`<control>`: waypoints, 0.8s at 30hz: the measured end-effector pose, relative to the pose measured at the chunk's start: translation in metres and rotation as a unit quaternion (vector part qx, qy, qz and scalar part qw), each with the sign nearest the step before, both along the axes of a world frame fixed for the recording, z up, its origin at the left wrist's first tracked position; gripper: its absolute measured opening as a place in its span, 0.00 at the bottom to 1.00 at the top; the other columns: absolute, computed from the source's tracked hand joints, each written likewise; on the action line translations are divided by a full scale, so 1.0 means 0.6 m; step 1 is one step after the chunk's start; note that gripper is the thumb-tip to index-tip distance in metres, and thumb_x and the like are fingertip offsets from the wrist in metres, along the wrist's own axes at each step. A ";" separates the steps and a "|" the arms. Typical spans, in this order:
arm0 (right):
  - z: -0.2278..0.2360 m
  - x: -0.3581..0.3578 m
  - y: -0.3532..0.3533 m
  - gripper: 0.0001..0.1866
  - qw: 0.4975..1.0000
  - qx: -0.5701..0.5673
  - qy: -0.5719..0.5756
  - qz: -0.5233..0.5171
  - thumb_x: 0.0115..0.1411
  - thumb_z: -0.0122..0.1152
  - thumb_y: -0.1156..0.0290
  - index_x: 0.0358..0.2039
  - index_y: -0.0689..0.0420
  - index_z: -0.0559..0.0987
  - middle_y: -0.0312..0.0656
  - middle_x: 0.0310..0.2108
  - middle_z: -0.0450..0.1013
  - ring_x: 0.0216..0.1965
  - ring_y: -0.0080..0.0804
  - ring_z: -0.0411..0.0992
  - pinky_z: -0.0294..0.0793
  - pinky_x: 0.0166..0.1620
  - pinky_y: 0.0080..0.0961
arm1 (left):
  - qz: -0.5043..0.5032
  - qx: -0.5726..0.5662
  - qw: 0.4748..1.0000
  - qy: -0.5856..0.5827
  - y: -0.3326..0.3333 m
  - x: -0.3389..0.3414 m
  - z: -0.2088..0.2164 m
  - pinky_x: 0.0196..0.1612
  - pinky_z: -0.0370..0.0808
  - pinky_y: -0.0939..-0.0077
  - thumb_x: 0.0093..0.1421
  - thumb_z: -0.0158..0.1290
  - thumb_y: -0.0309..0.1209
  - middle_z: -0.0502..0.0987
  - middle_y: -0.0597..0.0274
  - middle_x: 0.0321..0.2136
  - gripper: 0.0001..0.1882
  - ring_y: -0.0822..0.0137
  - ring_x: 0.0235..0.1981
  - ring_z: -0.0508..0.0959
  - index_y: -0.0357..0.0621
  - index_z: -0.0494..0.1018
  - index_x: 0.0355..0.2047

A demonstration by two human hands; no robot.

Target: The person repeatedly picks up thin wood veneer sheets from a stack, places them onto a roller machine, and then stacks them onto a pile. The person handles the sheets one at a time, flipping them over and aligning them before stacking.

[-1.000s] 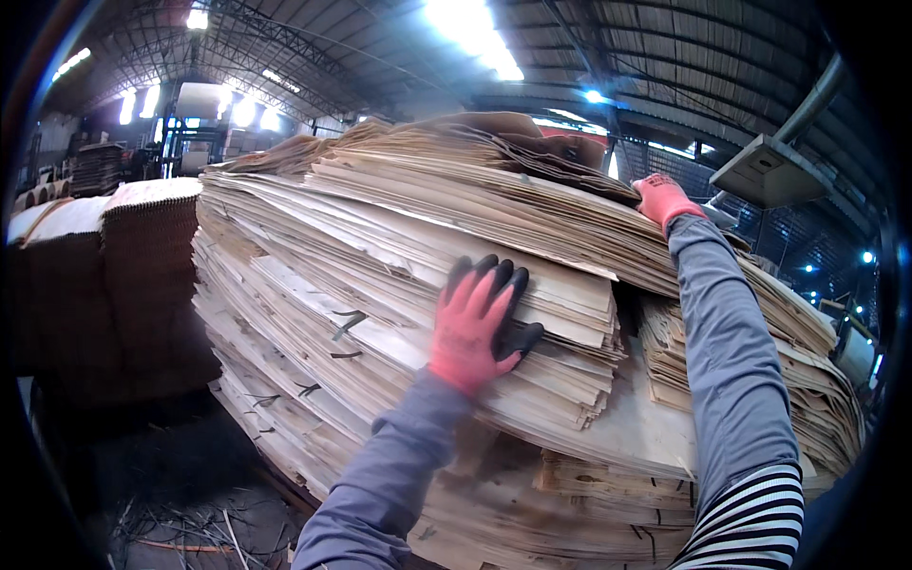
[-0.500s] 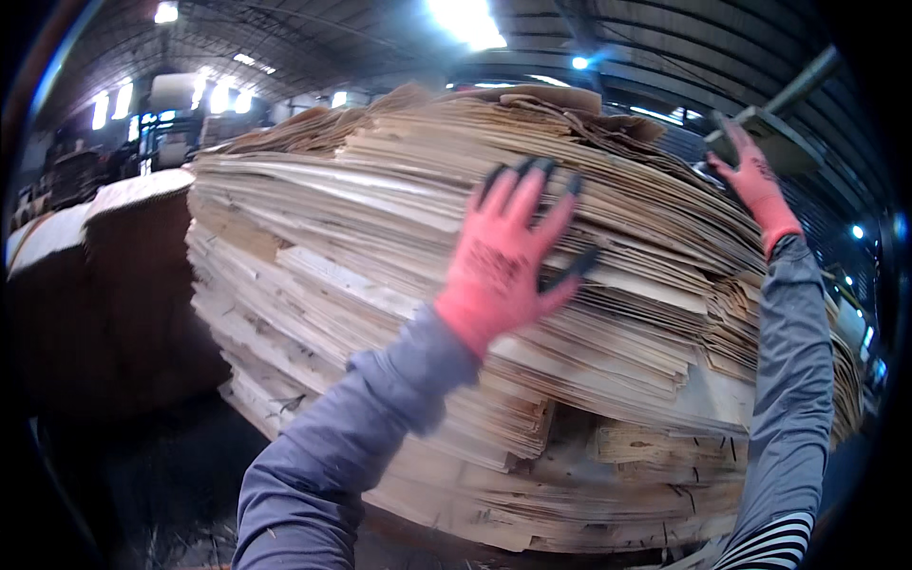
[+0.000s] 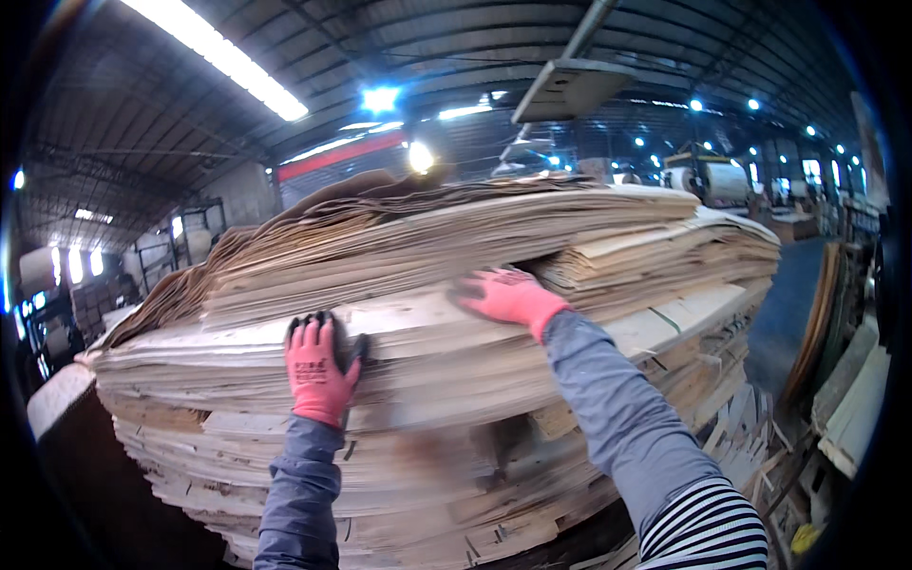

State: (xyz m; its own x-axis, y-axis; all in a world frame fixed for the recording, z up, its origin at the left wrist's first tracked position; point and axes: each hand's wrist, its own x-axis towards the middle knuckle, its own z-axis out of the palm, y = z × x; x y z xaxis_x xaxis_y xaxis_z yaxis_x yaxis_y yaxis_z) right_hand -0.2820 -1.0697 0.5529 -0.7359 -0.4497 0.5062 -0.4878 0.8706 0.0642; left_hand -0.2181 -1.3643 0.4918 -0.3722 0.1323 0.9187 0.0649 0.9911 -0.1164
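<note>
A tall stack of thin wood veneer sheets (image 3: 399, 366) spreads across the middle in front of me, its layered edges uneven. My left hand (image 3: 321, 372), in a pink glove with dark fingertips, lies against the stack's front edge, fingers up and thumb apart. Higher and to the right, my right hand (image 3: 508, 296) in a matching glove reaches flat onto the sheets beside a dark gap. Its fingers are stretched out toward the left and slightly blurred. Neither hand visibly grips a sheet. Brown, wavy sheets (image 3: 256, 242) lie on top of the pile at the far left.
Broken veneer scraps (image 3: 746, 427) lie low at the right. Boards (image 3: 850, 404) and a curved brown sheet (image 3: 815, 318) stand by the right edge. A flat panel on a pole (image 3: 575, 90) hangs above the pile. Another stack (image 3: 62, 394) sits at left.
The view has swung to the right. My right hand has come down from the stack's far right end onto its front layers, and my left hand now sits lower on the front edge.
</note>
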 end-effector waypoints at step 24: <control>-0.121 -0.022 0.474 0.44 0.971 -0.076 0.229 -0.002 0.48 0.51 0.39 0.60 0.50 0.54 0.47 0.60 0.48 0.62 0.44 0.44 0.39 0.62 0.45 | -0.108 -0.154 0.971 0.145 0.342 -0.030 0.047 0.59 0.53 0.61 0.57 0.44 0.26 0.62 0.50 0.54 0.23 0.52 0.56 0.58 0.41 0.59 0.55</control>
State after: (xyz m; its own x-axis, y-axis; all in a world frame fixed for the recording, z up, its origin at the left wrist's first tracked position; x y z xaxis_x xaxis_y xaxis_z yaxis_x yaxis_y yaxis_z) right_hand -0.2952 -0.7852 0.4802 -0.4204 -0.3422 0.8403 -0.4352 0.8887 0.1442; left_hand -0.2362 -1.1591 0.5199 -0.0373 0.4634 0.8854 0.1876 0.8735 -0.4493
